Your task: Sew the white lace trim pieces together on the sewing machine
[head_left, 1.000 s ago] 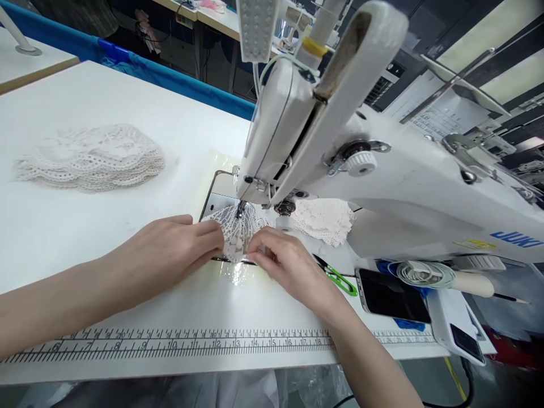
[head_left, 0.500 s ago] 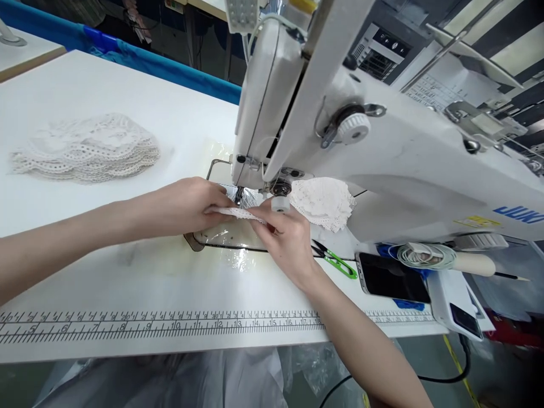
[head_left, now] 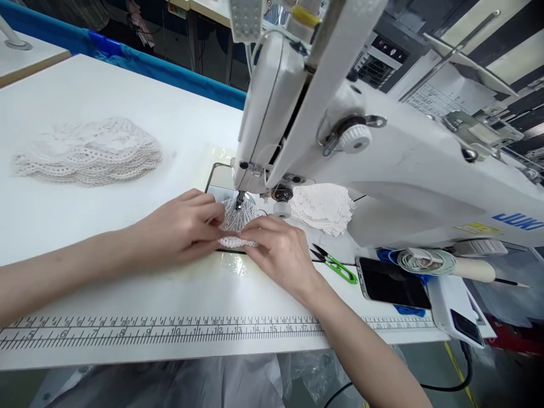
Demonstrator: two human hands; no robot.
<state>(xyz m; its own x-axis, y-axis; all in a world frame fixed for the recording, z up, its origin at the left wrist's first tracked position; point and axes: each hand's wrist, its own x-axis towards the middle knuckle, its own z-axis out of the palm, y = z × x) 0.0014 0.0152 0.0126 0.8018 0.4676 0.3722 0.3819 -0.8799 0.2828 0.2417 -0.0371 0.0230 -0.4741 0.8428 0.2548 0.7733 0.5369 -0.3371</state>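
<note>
A small piece of white lace (head_left: 234, 242) lies in front of the sewing machine's presser foot (head_left: 240, 199). Its left end is pinched between the fingers of my left hand (head_left: 187, 225). From the other side my right hand (head_left: 278, 243) grips the lace too, close to the left fingertips. White gathered threads or lace strands (head_left: 241, 218) fan out from under the foot toward my fingers. Parts of the lace are covered by my fingers. The white sewing machine (head_left: 382, 187) stands over the work.
A stack of white lace pieces (head_left: 89, 153) lies on the table at the left. More white lace (head_left: 325, 207) is heaped behind the needle area. Green thread snips (head_left: 338, 266), a phone (head_left: 393, 282) and a white device (head_left: 454, 309) lie at right. A ruler strip (head_left: 178, 334) runs along the front edge.
Both hands have drawn the lace toward me, away from the presser foot. The gathered strands under the foot now show more. My view has shifted slightly.
</note>
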